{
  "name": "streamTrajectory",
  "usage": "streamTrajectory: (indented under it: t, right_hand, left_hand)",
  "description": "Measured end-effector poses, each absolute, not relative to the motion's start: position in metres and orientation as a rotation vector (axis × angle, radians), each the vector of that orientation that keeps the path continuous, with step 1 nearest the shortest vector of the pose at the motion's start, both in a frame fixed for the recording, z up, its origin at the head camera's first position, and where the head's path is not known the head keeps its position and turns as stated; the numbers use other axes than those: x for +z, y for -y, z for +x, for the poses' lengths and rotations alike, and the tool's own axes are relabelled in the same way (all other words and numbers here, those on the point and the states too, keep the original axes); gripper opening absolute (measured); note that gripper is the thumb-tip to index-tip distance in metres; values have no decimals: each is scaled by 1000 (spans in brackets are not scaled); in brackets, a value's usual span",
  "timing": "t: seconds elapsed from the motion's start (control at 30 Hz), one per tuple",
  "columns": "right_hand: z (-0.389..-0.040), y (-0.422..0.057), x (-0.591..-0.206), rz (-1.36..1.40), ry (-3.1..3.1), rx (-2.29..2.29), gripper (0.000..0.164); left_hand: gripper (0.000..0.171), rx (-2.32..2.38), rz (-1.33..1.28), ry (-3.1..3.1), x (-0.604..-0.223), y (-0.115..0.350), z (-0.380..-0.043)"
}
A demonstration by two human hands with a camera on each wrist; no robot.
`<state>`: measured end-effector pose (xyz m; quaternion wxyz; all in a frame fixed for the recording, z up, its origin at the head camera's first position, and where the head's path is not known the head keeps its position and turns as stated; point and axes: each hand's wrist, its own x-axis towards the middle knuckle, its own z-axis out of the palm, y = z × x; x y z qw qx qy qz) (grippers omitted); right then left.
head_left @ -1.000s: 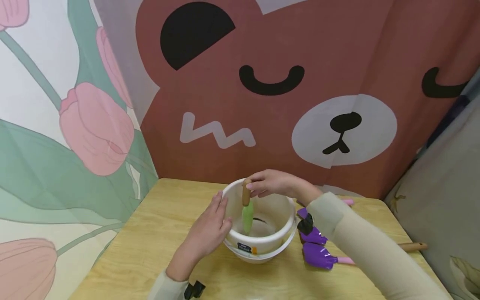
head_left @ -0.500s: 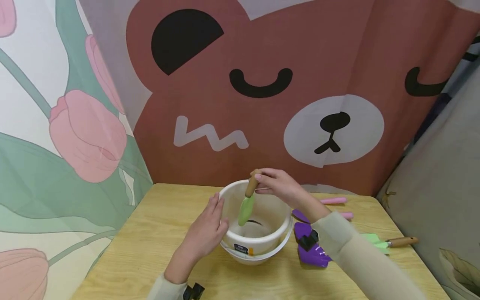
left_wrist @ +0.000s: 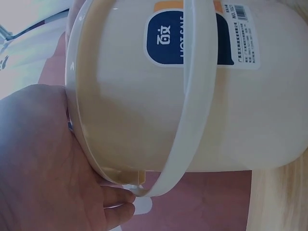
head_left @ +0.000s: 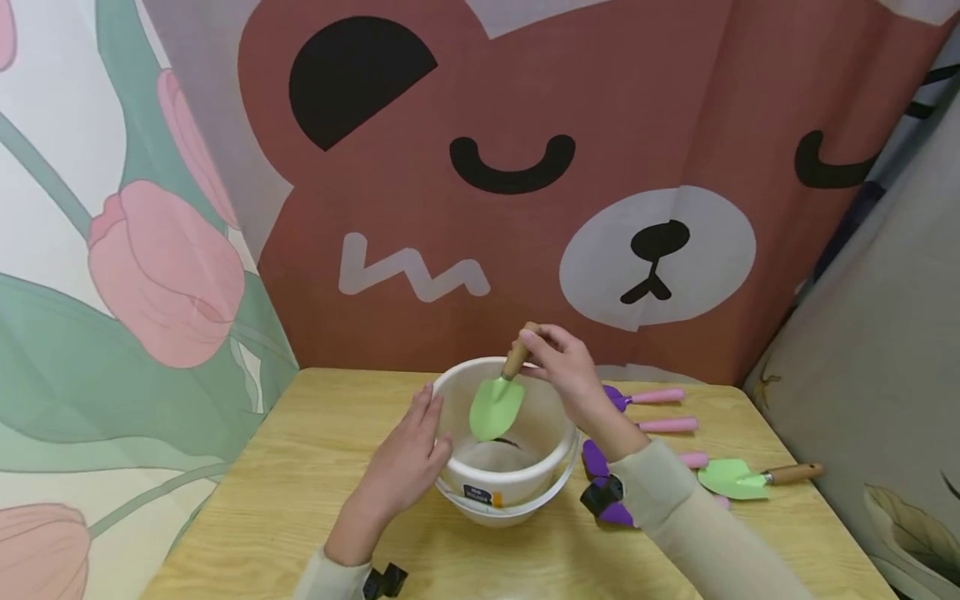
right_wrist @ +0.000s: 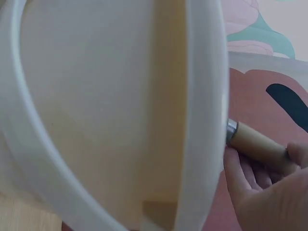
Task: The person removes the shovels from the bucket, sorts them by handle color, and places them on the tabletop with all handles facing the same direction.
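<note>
A white bucket stands upright on the table, its white handle hanging down the labelled front side. My left hand rests against the left part of the bucket's rim, fingers extended; the left wrist view has the hand beside the rim and handle hinge. My right hand pinches the wooden handle of a small green garden trowel. The trowel's blade points down within the bucket's mouth, its broad face towards me. In the right wrist view the bucket hides the blade; the wooden grip shows.
Another green trowel with a wooden handle lies at the table's right. Several purple tools with pink handles lie beside the bucket, partly behind my right arm. The wooden table meets a bear-print curtain at the back.
My right hand has raised the trowel and tilted it, turning the blade from edge-on to face-on. The left hand stays at the rim. My right arm uncovers more tools.
</note>
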<state>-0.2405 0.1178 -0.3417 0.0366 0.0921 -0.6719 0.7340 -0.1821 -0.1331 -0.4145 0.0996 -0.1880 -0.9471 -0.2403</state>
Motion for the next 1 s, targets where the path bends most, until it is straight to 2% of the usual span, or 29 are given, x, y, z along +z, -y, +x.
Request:
streamTrajectory:
  t: [0.33, 0.7, 1.0]
  right_hand:
    - [-242, -123, -339, -81, 1941, 2232, 41]
    - [-236, -139, -342, -158, 1810, 2291, 47]
    - [-227, -160, -339, -196, 1706, 2361, 40]
  left_hand:
    - [64, -729, -575, 2826, -409, 138, -182]
    - [65, -695, -597, 2815, -409, 140, -183]
    - [66, -678, -599, 2835, -411, 140, -185]
